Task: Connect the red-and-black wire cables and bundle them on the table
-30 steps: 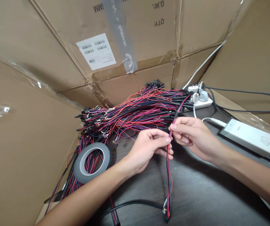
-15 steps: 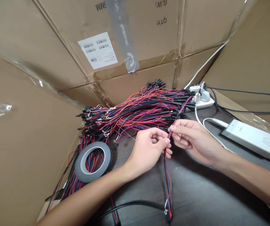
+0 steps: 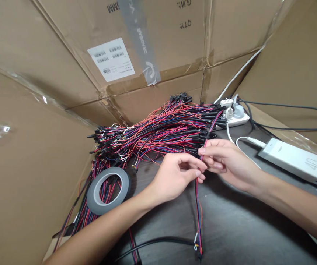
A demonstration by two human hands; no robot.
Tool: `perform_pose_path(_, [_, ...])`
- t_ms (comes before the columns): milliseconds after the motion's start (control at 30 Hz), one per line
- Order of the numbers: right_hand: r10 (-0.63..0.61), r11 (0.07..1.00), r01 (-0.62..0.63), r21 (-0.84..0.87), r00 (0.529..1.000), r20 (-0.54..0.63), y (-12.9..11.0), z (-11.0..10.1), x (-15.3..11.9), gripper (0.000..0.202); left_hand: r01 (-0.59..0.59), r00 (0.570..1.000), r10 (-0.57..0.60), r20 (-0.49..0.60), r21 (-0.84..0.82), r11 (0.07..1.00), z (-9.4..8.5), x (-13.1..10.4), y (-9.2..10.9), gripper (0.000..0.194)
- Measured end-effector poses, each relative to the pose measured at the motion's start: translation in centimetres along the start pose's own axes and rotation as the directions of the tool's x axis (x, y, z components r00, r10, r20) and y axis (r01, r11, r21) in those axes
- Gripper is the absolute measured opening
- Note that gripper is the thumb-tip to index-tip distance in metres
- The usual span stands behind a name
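A wire harness [image 3: 197,206] of red, blue and black strands runs between my hands, its lower end with a black connector near the table's front. My right hand [image 3: 225,158] pinches it between thumb and forefinger, and the upper part slants up to the right past the pile. Just below, my left hand [image 3: 179,175] has its fingers and thumb curled around the same strands. Behind them lies a large pile of similar wire harnesses [image 3: 158,129] with black connectors at both ends. A roll of grey tape [image 3: 92,195] rests on more wires beside my left forearm.
A white power strip [image 3: 238,120] with plugs sits at the back right. In front of it lies a white power adapter [image 3: 293,158] with cables. Cardboard boxes [image 3: 175,48] wall in the table's back and sides. A black cable [image 3: 158,241] crosses the front.
My left hand's fingers have shifted slightly along the harness, the thumb moving a little lower. The right hand keeps its pinch. The whole view has shifted slightly.
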State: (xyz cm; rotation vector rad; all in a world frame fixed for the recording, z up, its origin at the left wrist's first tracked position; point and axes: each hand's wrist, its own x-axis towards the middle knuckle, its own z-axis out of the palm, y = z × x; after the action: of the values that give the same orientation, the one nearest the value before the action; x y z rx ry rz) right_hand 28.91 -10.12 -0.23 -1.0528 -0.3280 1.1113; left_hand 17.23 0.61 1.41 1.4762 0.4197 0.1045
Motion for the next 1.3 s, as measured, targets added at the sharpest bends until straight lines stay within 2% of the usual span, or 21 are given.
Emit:
perform_pose_path(200, [-0.006,1.000,0.006,-0.010,1.000,-0.002,-0.1,-0.2,0.3,0.032,0.006,1.000,-0.006,0.004,0.004,1.000,0.0,0.0,-0.2,0.006])
perform_pose_path(367, [-0.020,1.000,0.021,-0.020,1.000,0.017,0.0,-0.2,0.2,0.034,-0.024,0.999,0.021,-0.026,-0.092,0.996,-0.1,0.0,0.1,0.010])
perform_pose_path(567, [-0.087,0.995,0.082,-0.065,0.992,-0.086,0.8,0.3,-0.1,0.022,-0.096,0.993,0.086,-0.087,-0.131,0.987,-0.7,0.3,0.5,0.011])
perform_pose_path(667, [-0.061,0.987,0.049,-0.156,0.995,-0.073,1.2,0.6,-0.3,0.014,-0.148,0.983,0.132,-0.127,-0.125,0.981,-1.1,0.4,0.5,0.011])
perform_pose_path(767, [-0.074,0.952,0.074,-0.296,0.997,0.008,1.4,0.9,-0.5,0.009,-0.191,0.974,0.168,-0.152,-0.149,0.970,-1.3,0.4,0.3,0.014])
perform_pose_path(900, [-0.108,0.926,0.136,-0.351,0.989,0.098,1.8,1.3,-0.8,0.012,-0.178,0.971,0.131,-0.199,-0.240,0.954,-1.0,0.4,-0.1,0.016])
perform_pose_path(1100, [-0.136,0.930,0.135,-0.343,0.990,0.020,2.3,1.4,-0.7,0.018,-0.158,0.960,0.078,-0.268,-0.291,0.943,-0.3,0.1,-0.3,0.016])
perform_pose_path(1300, [-0.121,0.950,0.111,-0.291,0.993,-0.015,2.3,1.5,-0.9,0.022,-0.151,0.951,0.081,-0.297,-0.219,0.964,-0.3,0.1,0.0,0.014])
